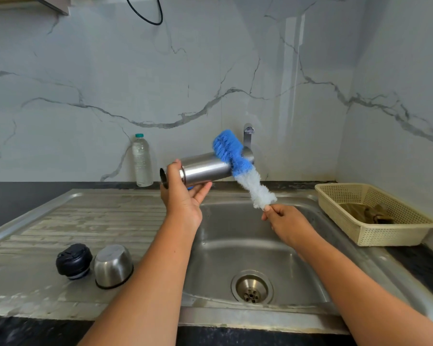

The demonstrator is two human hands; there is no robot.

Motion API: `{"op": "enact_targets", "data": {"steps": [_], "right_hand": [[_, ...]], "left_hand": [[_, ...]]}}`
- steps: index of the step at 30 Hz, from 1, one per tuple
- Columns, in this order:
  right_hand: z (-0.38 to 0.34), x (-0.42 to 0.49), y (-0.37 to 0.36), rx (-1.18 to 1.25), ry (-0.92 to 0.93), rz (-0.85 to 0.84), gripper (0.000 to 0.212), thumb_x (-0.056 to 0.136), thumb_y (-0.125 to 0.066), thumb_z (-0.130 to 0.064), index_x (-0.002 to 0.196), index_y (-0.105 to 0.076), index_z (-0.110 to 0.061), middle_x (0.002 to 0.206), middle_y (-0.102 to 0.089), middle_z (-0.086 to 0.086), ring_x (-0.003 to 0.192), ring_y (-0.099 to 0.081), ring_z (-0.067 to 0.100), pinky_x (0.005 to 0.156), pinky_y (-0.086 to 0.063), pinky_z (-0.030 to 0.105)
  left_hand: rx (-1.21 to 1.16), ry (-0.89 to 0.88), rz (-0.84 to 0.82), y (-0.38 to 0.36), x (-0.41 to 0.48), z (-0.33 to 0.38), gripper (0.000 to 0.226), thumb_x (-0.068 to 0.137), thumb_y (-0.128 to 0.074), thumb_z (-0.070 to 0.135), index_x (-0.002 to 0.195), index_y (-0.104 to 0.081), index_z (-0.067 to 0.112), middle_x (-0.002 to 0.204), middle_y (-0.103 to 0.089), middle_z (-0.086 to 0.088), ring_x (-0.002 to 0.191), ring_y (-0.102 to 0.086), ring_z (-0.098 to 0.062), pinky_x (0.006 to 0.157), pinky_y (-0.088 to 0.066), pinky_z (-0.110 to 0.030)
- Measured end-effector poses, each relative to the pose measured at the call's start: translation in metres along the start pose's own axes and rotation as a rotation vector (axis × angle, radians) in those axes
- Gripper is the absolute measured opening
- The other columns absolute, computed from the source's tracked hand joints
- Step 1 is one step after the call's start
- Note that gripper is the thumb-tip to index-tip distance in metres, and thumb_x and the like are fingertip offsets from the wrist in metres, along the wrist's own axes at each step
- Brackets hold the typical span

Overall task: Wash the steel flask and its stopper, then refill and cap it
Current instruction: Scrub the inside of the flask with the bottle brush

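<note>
Lying sideways in left hand [183,198], flask [206,168] touches brush [238,162] pinched by right hand [286,222].

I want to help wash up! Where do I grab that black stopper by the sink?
Take the black stopper by its wide, rounded top, coming straight down from above. It stands on its narrower end on the drainboard, so the top is easiest to reach. Put your fingers at front and back, because the upturned steel cup sits close on its right.
</note>
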State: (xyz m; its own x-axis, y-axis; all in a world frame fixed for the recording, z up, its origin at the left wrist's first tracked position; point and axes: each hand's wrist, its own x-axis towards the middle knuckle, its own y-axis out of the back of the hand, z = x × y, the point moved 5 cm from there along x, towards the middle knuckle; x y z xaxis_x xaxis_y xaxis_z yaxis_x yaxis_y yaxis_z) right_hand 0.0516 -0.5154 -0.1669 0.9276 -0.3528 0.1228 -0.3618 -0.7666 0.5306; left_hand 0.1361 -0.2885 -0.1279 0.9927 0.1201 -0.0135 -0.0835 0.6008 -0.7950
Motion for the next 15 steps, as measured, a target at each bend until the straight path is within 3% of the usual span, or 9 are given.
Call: {"op": "enact_targets", "data": {"steps": [7,12,15], "right_hand": [[0.012,-0.007,0.008,-0.103,-0.039,-0.052,0.035,0.106,-0.048,-0.041,0.089,-0.072,-0.023,0.076,-0.056,0.004,0.067,-0.048,0.015,0.061,-0.041,0.029],[-0.002,-0.005,-0.006,0.035,0.003,-0.004,0.033,0.106,-0.050,-0.038,0.089,-0.072,-0.020,0.067,-0.053,0.000,0.061,-0.046,0.014,0.060,-0.041,0.029],[0.001,-0.007,-0.002,-0.012,0.007,-0.014,0.033,0.105,-0.050,-0.041,0.087,-0.072,-0.024,0.065,-0.053,-0.002,0.059,-0.046,0.014,0.059,-0.041,0.029]], "left_hand": [[-0.071,-0.044,0.066,0.013,0.008,0.013,0.049,0.085,-0.077,0.034,0.128,-0.059,0.020,0.126,-0.067,-0.014,0.105,-0.072,-0.036,0.079,-0.065,-0.048],[0.022,-0.024,0.007,0.001,-0.002,0.001,0.039,0.087,-0.077,0.036,0.120,-0.064,0.021,0.122,-0.069,-0.014,0.103,-0.074,-0.038,0.079,-0.065,-0.049],[-0.038,-0.043,0.026,0.004,0.004,0.006,0.049,0.087,-0.077,0.044,0.127,-0.062,0.020,0.125,-0.068,-0.015,0.104,-0.073,-0.038,0.082,-0.064,-0.052]]}}
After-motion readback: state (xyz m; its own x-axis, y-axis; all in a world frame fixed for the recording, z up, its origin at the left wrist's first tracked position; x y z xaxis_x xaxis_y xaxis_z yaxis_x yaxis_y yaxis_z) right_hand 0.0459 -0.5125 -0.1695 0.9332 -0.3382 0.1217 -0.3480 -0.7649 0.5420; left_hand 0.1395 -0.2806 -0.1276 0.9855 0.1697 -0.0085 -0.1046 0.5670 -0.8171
